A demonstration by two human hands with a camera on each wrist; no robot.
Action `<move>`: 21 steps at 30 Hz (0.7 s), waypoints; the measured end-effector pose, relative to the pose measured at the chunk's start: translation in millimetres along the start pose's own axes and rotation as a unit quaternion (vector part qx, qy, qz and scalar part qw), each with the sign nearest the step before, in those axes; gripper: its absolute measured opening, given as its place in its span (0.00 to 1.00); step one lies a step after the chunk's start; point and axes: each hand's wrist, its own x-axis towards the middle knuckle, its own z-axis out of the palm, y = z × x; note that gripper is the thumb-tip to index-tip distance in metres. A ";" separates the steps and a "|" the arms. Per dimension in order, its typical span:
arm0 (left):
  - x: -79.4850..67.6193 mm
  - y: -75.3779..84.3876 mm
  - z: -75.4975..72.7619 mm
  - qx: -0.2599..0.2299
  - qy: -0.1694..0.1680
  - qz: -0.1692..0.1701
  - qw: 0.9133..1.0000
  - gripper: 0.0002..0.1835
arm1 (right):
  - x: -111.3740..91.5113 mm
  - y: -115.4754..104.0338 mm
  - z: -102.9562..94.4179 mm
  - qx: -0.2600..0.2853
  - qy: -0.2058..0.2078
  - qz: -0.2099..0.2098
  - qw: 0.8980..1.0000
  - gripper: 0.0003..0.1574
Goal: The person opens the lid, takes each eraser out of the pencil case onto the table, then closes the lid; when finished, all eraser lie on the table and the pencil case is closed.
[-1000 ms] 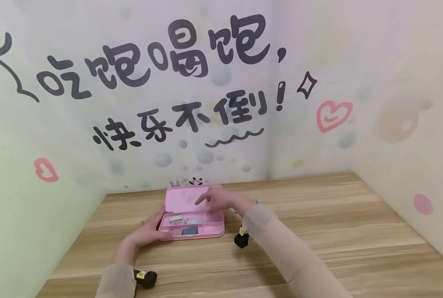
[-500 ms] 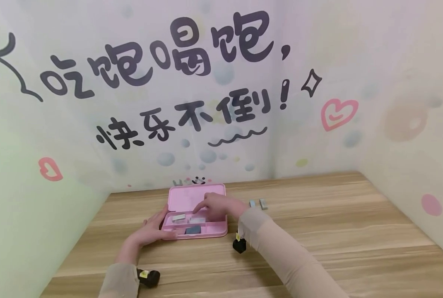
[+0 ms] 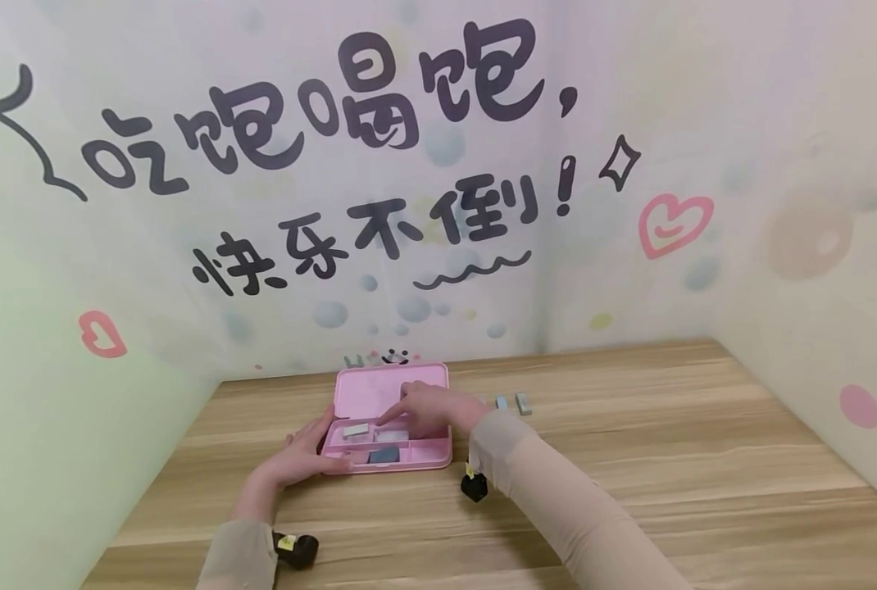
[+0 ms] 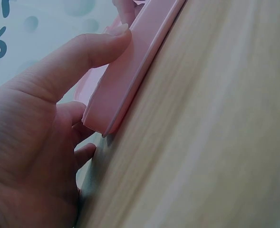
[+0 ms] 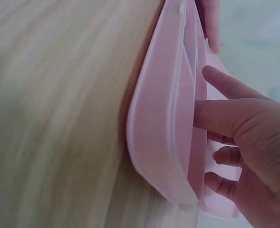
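Note:
A pink pencil case (image 3: 431,450) stands on the table with its lid (image 3: 361,395) raised at the back. Its compartments hold a white block like an eraser (image 3: 356,430), another pale block (image 3: 391,436) and a dark blue-grey block (image 3: 384,455). My left hand (image 3: 297,456) grips the case's left end, thumb along the front wall and fingers behind. My right hand (image 3: 429,408) reaches in over the right side. Its index finger points into the back compartment; the other fingers are bent. In the right wrist view, the thumb tip of my right hand (image 5: 254,128) dips behind the case wall.
A light-blue block (image 3: 501,402) and a grey block (image 3: 523,404) lie on the wooden table (image 3: 630,459) right of the case. Behind the table stands a printed wall cloth (image 3: 298,328), close to the raised lid.
My right hand has come down from above the case into the back compartment and shifted slightly left. The left hand keeps its grip on the case. The view has shifted slightly.

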 end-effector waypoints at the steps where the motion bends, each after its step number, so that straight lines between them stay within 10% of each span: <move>1: 0.2 -0.1 0.1 0.001 0.000 0.002 1.000 0.64 | -0.1 -0.6 -0.3 0.000 -0.002 -0.001 1.000 0.31; 21: 1.0 0.5 2.1 -0.002 0.000 -0.004 1.000 0.64 | -0.8 -8.3 -1.7 -0.007 -0.016 0.004 1.000 0.34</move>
